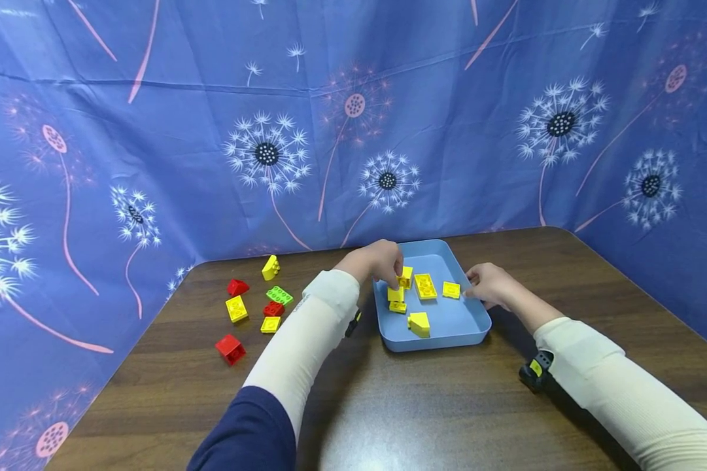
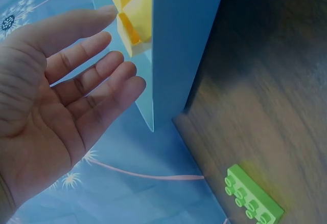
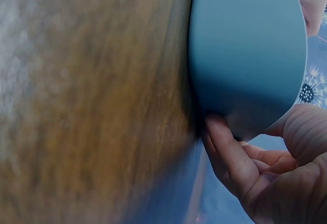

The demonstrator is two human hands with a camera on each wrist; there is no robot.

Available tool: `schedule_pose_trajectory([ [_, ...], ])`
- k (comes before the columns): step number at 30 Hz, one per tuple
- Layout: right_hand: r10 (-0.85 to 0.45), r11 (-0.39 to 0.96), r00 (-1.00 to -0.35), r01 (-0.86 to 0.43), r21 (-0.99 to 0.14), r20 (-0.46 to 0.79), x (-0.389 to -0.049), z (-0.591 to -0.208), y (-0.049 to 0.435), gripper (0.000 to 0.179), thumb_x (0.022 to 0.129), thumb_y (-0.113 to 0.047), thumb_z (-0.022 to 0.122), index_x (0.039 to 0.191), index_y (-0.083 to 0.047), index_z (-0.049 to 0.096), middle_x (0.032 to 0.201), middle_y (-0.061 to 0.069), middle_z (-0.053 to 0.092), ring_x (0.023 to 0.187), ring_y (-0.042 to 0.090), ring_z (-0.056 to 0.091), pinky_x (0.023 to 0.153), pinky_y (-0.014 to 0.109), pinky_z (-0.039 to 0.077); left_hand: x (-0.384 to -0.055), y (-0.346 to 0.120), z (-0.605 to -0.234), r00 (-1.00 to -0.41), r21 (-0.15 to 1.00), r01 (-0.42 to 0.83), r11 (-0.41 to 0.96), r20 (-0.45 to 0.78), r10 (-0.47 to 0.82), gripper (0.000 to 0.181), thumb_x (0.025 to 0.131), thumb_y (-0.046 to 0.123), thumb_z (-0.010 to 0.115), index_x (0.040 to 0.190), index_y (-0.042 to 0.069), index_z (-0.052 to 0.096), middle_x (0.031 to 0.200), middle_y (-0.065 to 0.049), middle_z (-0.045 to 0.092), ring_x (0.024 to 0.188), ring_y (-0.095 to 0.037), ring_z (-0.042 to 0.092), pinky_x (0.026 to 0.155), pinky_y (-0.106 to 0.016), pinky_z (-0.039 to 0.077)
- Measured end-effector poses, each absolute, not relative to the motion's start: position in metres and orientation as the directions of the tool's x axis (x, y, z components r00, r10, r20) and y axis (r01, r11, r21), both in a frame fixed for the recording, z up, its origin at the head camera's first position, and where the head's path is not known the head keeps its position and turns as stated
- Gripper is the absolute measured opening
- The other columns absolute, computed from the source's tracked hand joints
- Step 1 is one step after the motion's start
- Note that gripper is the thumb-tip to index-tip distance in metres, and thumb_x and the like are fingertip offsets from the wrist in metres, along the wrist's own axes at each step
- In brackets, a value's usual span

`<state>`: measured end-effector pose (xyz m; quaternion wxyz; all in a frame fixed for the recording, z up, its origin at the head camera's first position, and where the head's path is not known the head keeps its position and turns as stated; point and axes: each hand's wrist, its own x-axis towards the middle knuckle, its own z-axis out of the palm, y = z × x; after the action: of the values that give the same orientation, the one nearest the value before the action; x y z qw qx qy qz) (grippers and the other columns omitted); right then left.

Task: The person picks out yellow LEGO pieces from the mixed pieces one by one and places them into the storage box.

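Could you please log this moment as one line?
left hand: over tray, at yellow bricks | right hand: grips tray's right edge | table: red, yellow and green bricks left of tray

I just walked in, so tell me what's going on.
A person has the left hand down at yellow blocks inside a blue tray, while the right hand grips the tray's side. Outside it, to the left on the table, lie three red blocks, three more yellow ones and a green block.
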<state>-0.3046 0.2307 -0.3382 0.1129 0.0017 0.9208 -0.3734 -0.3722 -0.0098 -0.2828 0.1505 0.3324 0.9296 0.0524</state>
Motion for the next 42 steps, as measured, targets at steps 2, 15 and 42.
schedule_pose_trajectory([
  [2, -0.079, 0.723, -0.974, 0.091, -0.685, -0.213, -0.304, -0.338, 0.231, 0.05, 0.088, 0.0, 0.066, 0.13, 0.018, 0.044, 0.117, 0.034, 0.051, 0.103, 0.043, 0.06, 0.067, 0.043, 0.058, -0.372, -0.012, -0.282, -0.735, 0.202, 0.602, 0.772, -0.236, 0.635, 0.024, 0.08, 0.02, 0.081, 0.1, 0.01, 0.071, 0.091, 0.002, 0.063, 0.074, -0.015, 0.059, 0.063, -0.024, 0.051],
  [15, -0.087, 0.725, -0.973, 0.087, -0.684, -0.216, -0.305, -0.342, 0.232, 0.051, 0.089, -0.001, 0.065, 0.13, 0.018, 0.043, 0.119, 0.034, 0.051, 0.104, 0.043, 0.059, 0.067, 0.042, 0.058, -0.363, -0.026, -0.27, -0.731, 0.189, 0.616, 0.764, -0.223, 0.645, 0.04, 0.083, 0.028, 0.078, 0.117, 0.011, 0.066, 0.098, 0.0, 0.06, 0.088, -0.016, 0.054, 0.073, -0.025, 0.048],
  [42, -0.087, 0.726, -0.971, 0.09, -0.681, -0.221, -0.304, -0.336, 0.229, 0.051, 0.089, 0.001, 0.064, 0.131, 0.02, 0.041, 0.119, 0.036, 0.05, 0.105, 0.045, 0.059, 0.068, 0.043, 0.058, -0.339, -0.107, -0.263, -0.687, 0.226, 0.693, 0.685, -0.082, 0.722, 0.039, 0.078, 0.023, 0.083, 0.11, 0.007, 0.067, 0.101, -0.004, 0.062, 0.096, -0.024, 0.057, 0.085, -0.035, 0.047],
])
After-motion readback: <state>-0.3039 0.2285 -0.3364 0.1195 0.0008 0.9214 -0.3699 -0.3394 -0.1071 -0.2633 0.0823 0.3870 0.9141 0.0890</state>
